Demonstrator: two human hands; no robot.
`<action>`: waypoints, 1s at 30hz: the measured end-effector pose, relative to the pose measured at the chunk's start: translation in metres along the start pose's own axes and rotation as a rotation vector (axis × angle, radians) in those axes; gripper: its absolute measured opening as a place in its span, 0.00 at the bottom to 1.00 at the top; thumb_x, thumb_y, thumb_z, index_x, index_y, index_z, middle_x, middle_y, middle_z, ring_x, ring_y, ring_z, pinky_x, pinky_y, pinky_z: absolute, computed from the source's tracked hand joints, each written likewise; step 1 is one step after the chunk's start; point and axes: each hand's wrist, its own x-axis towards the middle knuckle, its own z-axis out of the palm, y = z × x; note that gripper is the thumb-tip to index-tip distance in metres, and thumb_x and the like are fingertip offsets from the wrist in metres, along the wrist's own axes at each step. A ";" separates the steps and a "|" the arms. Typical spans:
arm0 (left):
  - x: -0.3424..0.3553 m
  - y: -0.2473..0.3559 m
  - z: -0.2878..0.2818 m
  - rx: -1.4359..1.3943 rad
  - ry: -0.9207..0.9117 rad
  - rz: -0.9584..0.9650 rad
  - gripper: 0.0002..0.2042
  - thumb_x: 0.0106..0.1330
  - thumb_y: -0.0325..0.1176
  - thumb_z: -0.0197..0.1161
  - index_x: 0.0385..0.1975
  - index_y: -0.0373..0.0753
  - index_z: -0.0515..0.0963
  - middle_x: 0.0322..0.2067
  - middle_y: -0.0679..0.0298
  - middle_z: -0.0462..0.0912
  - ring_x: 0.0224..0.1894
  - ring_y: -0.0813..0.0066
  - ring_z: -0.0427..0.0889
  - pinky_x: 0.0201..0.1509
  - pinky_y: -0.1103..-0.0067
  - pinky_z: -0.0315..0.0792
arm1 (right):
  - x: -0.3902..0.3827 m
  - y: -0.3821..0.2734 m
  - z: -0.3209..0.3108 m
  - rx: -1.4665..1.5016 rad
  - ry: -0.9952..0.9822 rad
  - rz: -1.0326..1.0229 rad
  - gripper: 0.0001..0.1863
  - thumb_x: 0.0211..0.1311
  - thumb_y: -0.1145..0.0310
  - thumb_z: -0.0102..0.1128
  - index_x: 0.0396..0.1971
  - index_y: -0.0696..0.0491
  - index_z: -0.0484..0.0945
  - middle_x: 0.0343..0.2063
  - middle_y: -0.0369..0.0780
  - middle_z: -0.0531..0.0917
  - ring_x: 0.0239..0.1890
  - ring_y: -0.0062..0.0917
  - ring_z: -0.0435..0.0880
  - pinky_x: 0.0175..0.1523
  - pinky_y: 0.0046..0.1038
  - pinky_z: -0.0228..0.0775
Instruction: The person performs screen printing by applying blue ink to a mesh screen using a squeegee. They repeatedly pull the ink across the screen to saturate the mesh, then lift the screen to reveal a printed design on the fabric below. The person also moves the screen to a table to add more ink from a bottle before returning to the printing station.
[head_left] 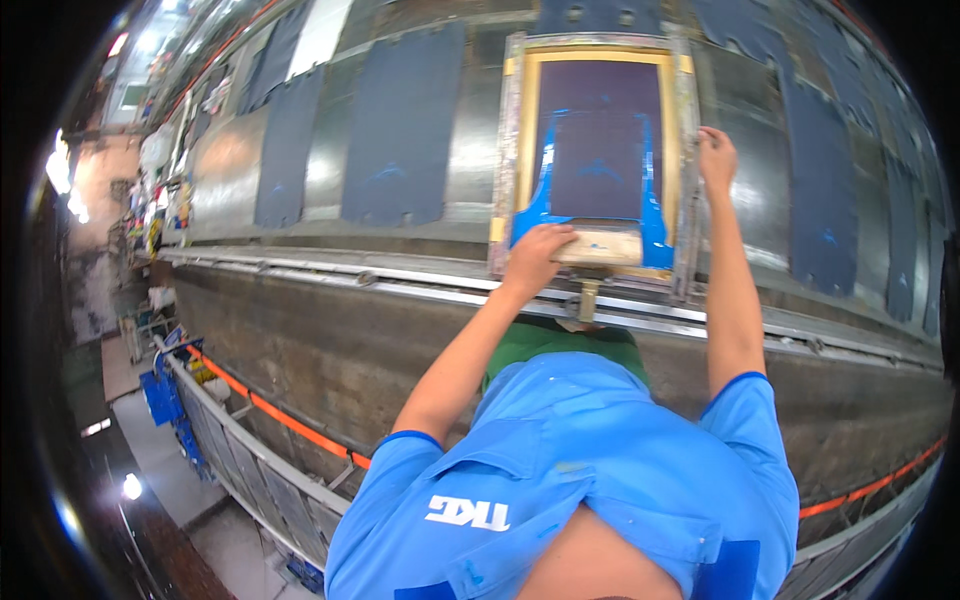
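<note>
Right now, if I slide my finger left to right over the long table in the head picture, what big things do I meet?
Narrow dark fabric piece → wide dark fabric piece → left hand → wooden block → right hand → another dark fabric piece.

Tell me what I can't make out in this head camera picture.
All in the head view:
Wooden block: its left end, covered by the left hand; its underside, facing away.
Right hand: too small to tell whether it touches the frame.
Clutter at far left: small and blurred.
Dark panels at right: the farthest are cut off by the black fisheye rim.
</note>
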 end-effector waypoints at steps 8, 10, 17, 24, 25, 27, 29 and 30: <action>-0.043 -0.109 -0.124 0.062 0.019 -0.053 0.26 0.44 0.16 0.63 0.48 0.40 0.81 0.51 0.61 0.83 0.57 0.58 0.77 0.62 0.67 0.71 | -0.091 -0.135 0.126 0.050 -0.023 0.047 0.13 0.65 0.60 0.59 0.42 0.52 0.84 0.36 0.45 0.86 0.42 0.38 0.85 0.49 0.35 0.73; -0.055 -0.147 -0.162 0.056 0.004 -0.064 0.27 0.44 0.16 0.63 0.50 0.40 0.80 0.51 0.60 0.83 0.57 0.57 0.77 0.62 0.66 0.70 | -0.116 -0.157 0.173 0.126 -0.003 -0.026 0.13 0.66 0.61 0.58 0.42 0.52 0.83 0.39 0.46 0.86 0.45 0.40 0.84 0.50 0.37 0.73; -0.092 -0.249 -0.258 0.097 -0.040 -0.176 0.25 0.46 0.15 0.66 0.49 0.40 0.82 0.51 0.59 0.83 0.56 0.59 0.79 0.62 0.69 0.71 | -0.185 -0.248 0.276 0.198 -0.022 0.097 0.09 0.65 0.65 0.57 0.40 0.52 0.81 0.23 0.50 0.82 0.28 0.45 0.83 0.36 0.42 0.71; -0.096 -0.274 -0.284 0.128 -0.073 -0.136 0.24 0.49 0.15 0.65 0.49 0.39 0.82 0.51 0.58 0.83 0.57 0.59 0.78 0.61 0.68 0.71 | -0.198 -0.271 0.299 0.218 -0.076 0.235 0.08 0.65 0.67 0.56 0.40 0.52 0.79 0.15 0.47 0.78 0.21 0.41 0.80 0.30 0.41 0.66; -0.096 -0.274 -0.286 0.122 -0.066 -0.121 0.22 0.52 0.15 0.66 0.49 0.38 0.81 0.50 0.58 0.83 0.55 0.59 0.79 0.60 0.68 0.72 | -0.199 -0.267 0.303 0.237 -0.059 0.212 0.07 0.65 0.66 0.57 0.40 0.51 0.79 0.15 0.47 0.78 0.22 0.43 0.80 0.31 0.42 0.67; -0.100 -0.279 -0.288 0.092 -0.049 -0.194 0.21 0.54 0.16 0.65 0.50 0.38 0.81 0.49 0.57 0.84 0.53 0.58 0.80 0.57 0.69 0.73 | -0.202 -0.265 0.307 0.190 -0.068 0.244 0.07 0.66 0.66 0.56 0.40 0.50 0.79 0.16 0.47 0.78 0.23 0.44 0.80 0.32 0.43 0.67; -0.097 -0.289 -0.288 0.125 -0.035 -0.234 0.16 0.60 0.21 0.66 0.49 0.37 0.81 0.45 0.54 0.85 0.47 0.60 0.83 0.52 0.71 0.74 | -0.200 -0.263 0.309 0.161 -0.090 0.282 0.07 0.66 0.65 0.56 0.40 0.47 0.79 0.18 0.47 0.80 0.27 0.47 0.81 0.35 0.46 0.68; -0.093 -0.286 -0.289 0.108 -0.038 -0.317 0.16 0.60 0.23 0.66 0.49 0.36 0.80 0.43 0.53 0.85 0.46 0.61 0.83 0.51 0.71 0.74 | -0.199 -0.263 0.312 0.135 -0.083 0.262 0.07 0.66 0.64 0.55 0.41 0.47 0.79 0.20 0.47 0.81 0.29 0.47 0.82 0.36 0.47 0.69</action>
